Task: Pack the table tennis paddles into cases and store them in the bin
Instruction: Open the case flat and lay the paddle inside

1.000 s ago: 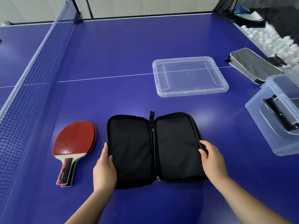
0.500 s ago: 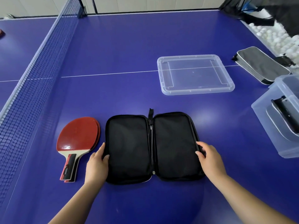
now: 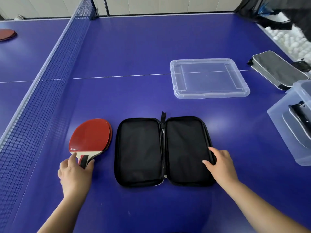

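Observation:
A black paddle case point(image 3: 164, 151) lies unzipped and spread flat on the blue table, empty inside. Two red paddles point(image 3: 90, 136) lie stacked just left of it, handles toward me. My left hand point(image 3: 75, 174) covers the handles, thumb and fingers curled around them while the paddles rest on the table. My right hand point(image 3: 220, 163) presses on the case's right edge, fingers bent over the rim. A clear plastic bin point(image 3: 292, 125) stands at the right edge with a packed case inside.
The bin's clear lid point(image 3: 209, 96) lies flat beyond the open case. A grey zipped case point(image 3: 277, 69) rests at the far right. The net point(image 3: 42, 91) runs along the left, with another red paddle point(image 3: 7, 34) beyond it. White balls point(image 3: 286, 39) fill a tray at top right.
My left hand left the case's left edge and moved left onto the paddle handles. My right hand stayed on the case's right edge.

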